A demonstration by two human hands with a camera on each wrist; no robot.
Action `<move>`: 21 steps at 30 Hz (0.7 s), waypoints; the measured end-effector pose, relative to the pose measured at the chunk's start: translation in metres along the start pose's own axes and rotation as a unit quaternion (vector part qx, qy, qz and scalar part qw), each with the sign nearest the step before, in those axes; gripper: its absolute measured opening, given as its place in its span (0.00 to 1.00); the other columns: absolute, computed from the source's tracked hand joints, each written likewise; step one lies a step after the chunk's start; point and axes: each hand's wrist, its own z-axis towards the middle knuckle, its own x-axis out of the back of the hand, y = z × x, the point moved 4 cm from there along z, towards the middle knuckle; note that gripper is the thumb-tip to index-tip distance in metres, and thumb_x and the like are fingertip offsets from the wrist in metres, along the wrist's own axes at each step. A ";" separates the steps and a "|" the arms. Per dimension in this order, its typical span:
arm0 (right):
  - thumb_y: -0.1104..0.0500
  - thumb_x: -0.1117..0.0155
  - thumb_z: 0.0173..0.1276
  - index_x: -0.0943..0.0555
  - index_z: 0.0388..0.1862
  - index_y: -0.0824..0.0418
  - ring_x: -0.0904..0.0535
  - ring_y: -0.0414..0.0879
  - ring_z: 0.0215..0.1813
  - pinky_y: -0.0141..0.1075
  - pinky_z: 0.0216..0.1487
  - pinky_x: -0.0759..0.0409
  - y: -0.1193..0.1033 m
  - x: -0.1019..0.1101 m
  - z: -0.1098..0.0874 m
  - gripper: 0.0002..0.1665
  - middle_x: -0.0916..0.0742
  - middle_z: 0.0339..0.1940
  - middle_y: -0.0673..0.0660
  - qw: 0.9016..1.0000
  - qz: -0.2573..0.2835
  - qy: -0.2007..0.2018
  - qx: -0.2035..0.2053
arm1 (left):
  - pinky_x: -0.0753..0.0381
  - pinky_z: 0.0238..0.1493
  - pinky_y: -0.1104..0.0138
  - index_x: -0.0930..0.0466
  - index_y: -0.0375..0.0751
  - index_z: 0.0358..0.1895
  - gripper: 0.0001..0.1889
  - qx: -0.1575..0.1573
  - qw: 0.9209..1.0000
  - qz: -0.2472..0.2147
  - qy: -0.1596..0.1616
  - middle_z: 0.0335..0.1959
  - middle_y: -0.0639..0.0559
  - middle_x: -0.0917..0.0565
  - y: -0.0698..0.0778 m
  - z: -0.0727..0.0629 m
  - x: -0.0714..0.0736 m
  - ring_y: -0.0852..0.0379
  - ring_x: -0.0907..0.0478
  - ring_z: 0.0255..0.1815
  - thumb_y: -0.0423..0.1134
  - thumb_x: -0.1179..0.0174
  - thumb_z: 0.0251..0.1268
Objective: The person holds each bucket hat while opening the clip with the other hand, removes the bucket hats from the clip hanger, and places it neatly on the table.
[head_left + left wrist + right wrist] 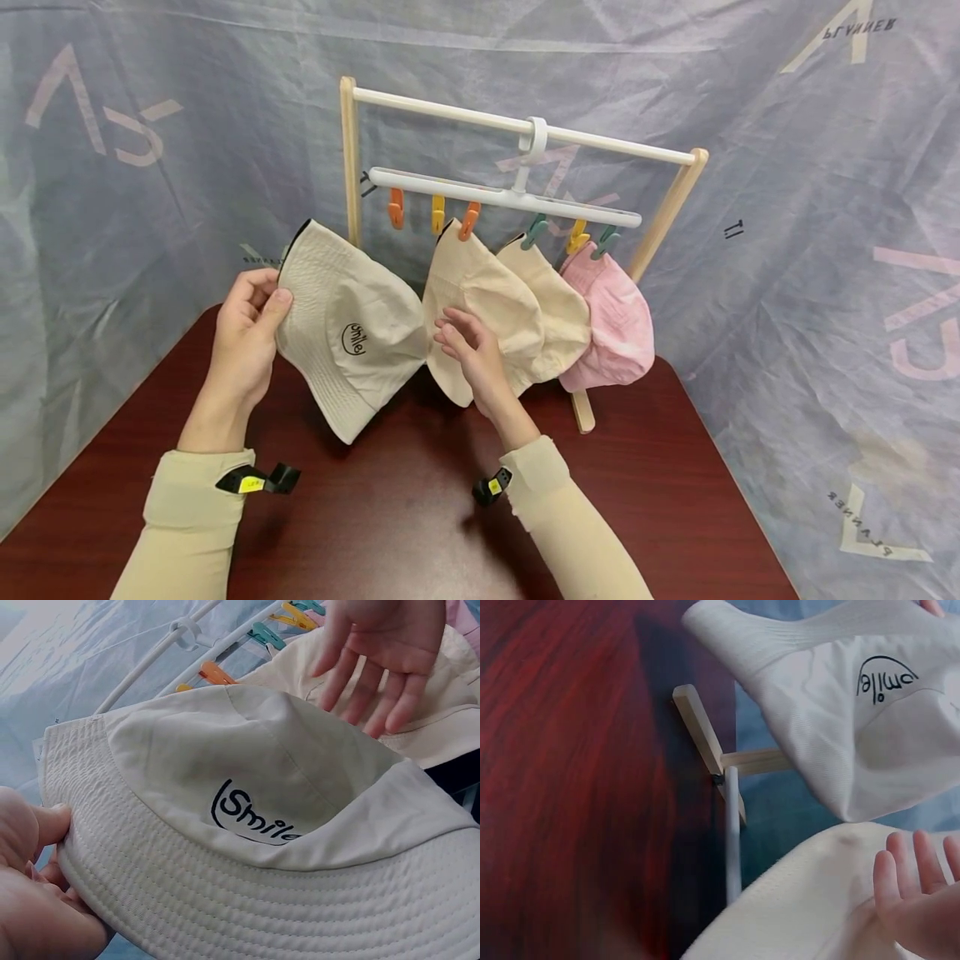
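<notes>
My left hand (243, 329) pinches the brim of a pale grey-beige bucket hat (367, 292) between thumb and fingers. A dark "Smile" print (259, 817) shows on its crown, and the hat is held up beside the rack, left of the hanging hats. My right hand (476, 358) holds nothing; its fingers are loosely extended in front of a cream bucket hat (487, 283), which hangs from an orange clip (469, 222). In the right wrist view the fingers (907, 862) of that hand appear below the Smile hat, apart from it.
A wooden rack (350, 158) carries a white clip hanger (450, 188). A second cream hat (566, 312) and a pink hat (618, 325) hang at its right. An orange clip (396, 208) and a yellow clip (438, 215) hang at its left, above the dark red table (390, 517).
</notes>
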 end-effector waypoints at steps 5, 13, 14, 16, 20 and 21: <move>0.57 0.38 0.83 0.24 0.74 0.64 0.16 0.57 0.63 0.53 0.70 0.21 0.011 0.000 -0.007 0.25 0.15 0.66 0.67 1.000 -0.013 0.010 -0.002 | 0.23 0.40 0.75 0.21 0.42 0.55 0.07 -0.001 1.000 -0.014 0.006 0.42 0.50 0.23 0.001 0.001 0.001 0.58 0.27 0.42 0.31 0.42 0.80; 0.61 0.36 0.81 0.23 0.73 0.64 0.16 0.54 0.62 0.46 0.67 0.19 0.026 -0.003 -0.016 0.25 0.15 0.64 0.67 0.999 -0.021 0.026 0.005 | 0.25 0.41 0.76 0.20 0.43 0.53 0.08 -0.005 0.999 -0.024 0.023 0.41 0.52 0.23 0.002 0.001 0.001 0.59 0.28 0.42 0.29 0.43 0.80; 0.62 0.36 0.80 0.24 0.73 0.64 0.16 0.55 0.62 0.45 0.67 0.18 0.028 -0.005 -0.017 0.25 0.15 0.64 0.67 0.999 -0.017 0.027 0.003 | 0.25 0.41 0.76 0.21 0.43 0.53 0.07 -0.005 0.999 -0.024 0.023 0.41 0.51 0.23 0.001 0.001 0.001 0.59 0.28 0.42 0.29 0.43 0.80; 0.63 0.36 0.80 0.24 0.74 0.65 0.17 0.55 0.64 0.43 0.66 0.18 0.032 -0.007 -0.019 0.25 0.16 0.65 0.67 1.000 -0.004 0.027 -0.005 | 0.25 0.41 0.76 0.21 0.42 0.54 0.07 -0.005 0.999 -0.025 0.024 0.41 0.51 0.23 0.001 0.001 0.001 0.59 0.28 0.42 0.29 0.43 0.80; 0.63 0.35 0.80 0.24 0.74 0.63 0.17 0.56 0.66 0.39 0.65 0.18 0.038 -0.013 -0.024 0.26 0.17 0.66 0.66 0.999 0.018 0.033 -0.024 | 0.25 0.42 0.75 0.21 0.42 0.54 0.08 -0.004 0.999 -0.030 0.030 0.41 0.51 0.23 0.002 0.002 0.001 0.58 0.28 0.43 0.28 0.43 0.80; 0.63 0.34 0.79 0.24 0.74 0.63 0.17 0.57 0.66 0.38 0.65 0.18 0.039 -0.013 -0.025 0.26 0.17 0.66 0.66 0.999 0.021 0.035 -0.026 | 0.25 0.42 0.75 0.21 0.42 0.53 0.08 -0.004 0.999 -0.031 0.032 0.41 0.51 0.23 0.003 0.002 0.001 0.58 0.28 0.43 0.28 0.43 0.80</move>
